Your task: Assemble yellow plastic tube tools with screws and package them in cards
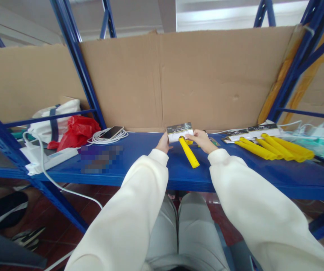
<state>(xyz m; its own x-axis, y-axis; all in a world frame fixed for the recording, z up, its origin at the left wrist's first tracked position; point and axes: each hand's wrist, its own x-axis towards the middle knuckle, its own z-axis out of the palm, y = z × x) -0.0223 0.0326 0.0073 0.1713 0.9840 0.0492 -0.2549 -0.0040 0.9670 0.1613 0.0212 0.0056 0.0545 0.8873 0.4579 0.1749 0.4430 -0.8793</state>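
Note:
In the head view, a printed black-and-white card (176,133) is held up between my two hands above the blue shelf. My left hand (163,143) closes on the card's left edge. Fingers of my right hand (203,140) pinch its lower right corner. A long yellow piece (189,153), like a tapered handle with a small hole at its upper end, hangs just below the card; I cannot tell whether it is fixed to it. Small yellow and dark packets (214,141) lie partly hidden behind my right hand.
Several similar yellow pieces (277,147) with printed cards (249,132) lie to the right, beside white cables and a green bag (318,146). To the left are a phone (112,132) on a coiled cable, a red bag (76,131) and a power strip (53,158). Cardboard (207,79) stands behind.

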